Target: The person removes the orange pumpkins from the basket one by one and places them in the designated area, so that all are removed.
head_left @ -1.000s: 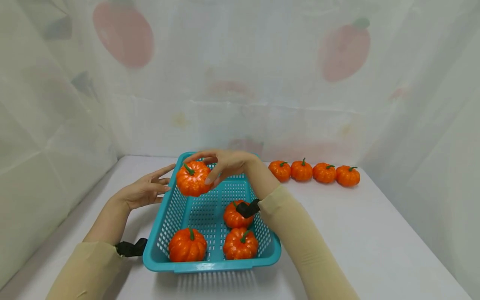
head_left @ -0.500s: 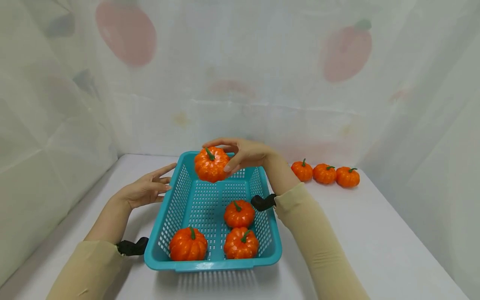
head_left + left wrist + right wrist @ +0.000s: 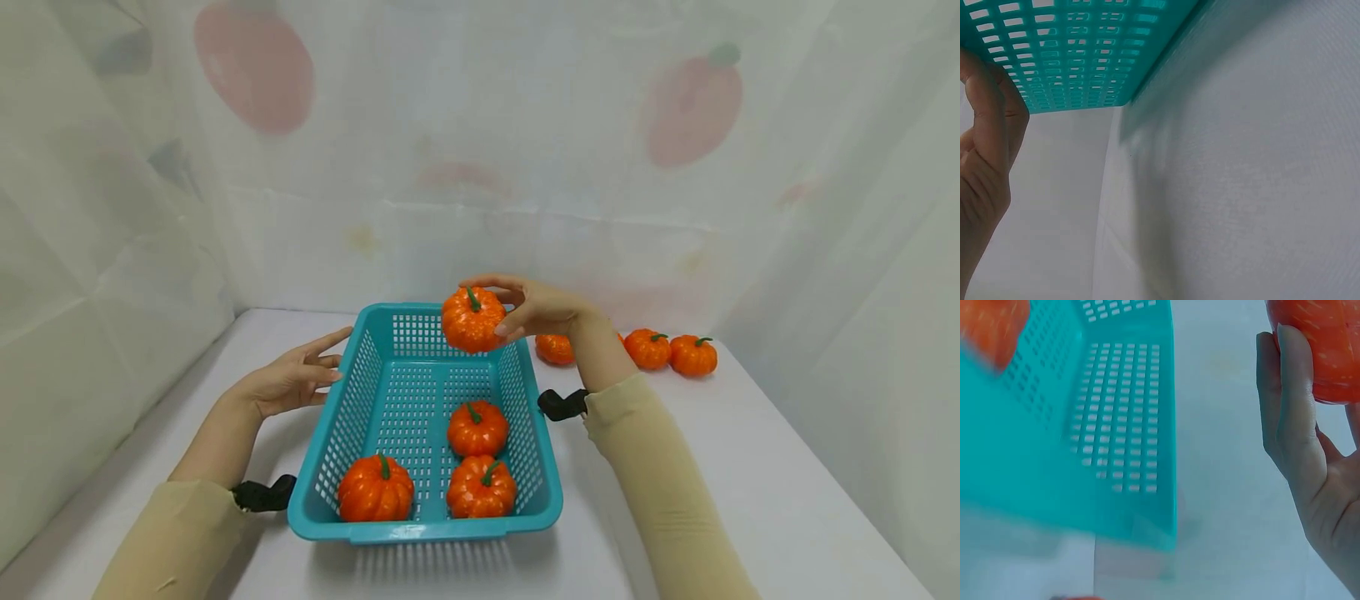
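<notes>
My right hand (image 3: 536, 307) grips a small orange pumpkin (image 3: 471, 321) with a green stem, held up over the far right corner of a teal plastic basket (image 3: 352, 533). In the right wrist view the fingers wrap the side of that pumpkin (image 3: 1329, 347). My left hand (image 3: 296, 379) rests its fingertips at the basket's left side, fingers loosely extended; the left wrist view shows these fingers (image 3: 991, 119) against the perforated wall (image 3: 1072, 56). Inside the basket sit three pumpkins: one near left (image 3: 375, 489), one near right (image 3: 482, 487) and one behind it (image 3: 477, 428).
Along the back of the white table (image 3: 712, 467), right of the basket, several more pumpkins (image 3: 647, 349) stand in a row, partly hidden by my right wrist. White printed cloth (image 3: 480, 225) hangs behind and on both sides.
My right hand has carried its pumpkin rightward and slightly up, from the basket's left side to its far right corner. The left hand and the basket stay put.
</notes>
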The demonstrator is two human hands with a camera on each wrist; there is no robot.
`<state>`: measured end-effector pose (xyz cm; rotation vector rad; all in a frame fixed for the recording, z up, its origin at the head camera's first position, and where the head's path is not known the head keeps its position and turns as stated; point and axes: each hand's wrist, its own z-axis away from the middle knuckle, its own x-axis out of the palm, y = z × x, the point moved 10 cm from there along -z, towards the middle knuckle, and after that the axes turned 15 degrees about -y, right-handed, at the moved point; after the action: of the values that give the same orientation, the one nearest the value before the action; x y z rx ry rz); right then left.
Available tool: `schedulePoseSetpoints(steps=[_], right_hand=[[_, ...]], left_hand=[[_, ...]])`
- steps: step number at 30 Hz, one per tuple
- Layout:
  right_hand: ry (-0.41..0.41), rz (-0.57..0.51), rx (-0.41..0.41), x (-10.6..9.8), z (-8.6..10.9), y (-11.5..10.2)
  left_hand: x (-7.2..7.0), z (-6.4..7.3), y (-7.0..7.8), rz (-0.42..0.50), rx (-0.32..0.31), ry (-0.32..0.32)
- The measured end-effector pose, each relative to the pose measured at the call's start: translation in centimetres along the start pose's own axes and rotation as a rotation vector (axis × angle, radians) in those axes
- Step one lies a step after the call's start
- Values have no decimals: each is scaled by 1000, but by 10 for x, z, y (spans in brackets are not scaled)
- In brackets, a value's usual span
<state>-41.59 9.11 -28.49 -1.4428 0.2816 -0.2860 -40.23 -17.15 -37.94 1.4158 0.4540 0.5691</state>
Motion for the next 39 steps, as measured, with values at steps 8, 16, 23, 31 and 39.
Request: schedulePoseSetpoints(steps=[8,16,23,31,39], right_hand=[[111,-72,-9,-27,35,14],[236,-43,44,-54,74,34],[330,-71,95,-70,102,67],[369,-169,112,-76,121,102],[441,-228,179,-81,140,133]], left_hand=[[1,0,0,-5,-5,20],[1,-1,0,0,-5,32],[-1,0,0,1,-4,32],[1,0,-2,-1,-12,24],[0,-1,-1,7,0,4]])
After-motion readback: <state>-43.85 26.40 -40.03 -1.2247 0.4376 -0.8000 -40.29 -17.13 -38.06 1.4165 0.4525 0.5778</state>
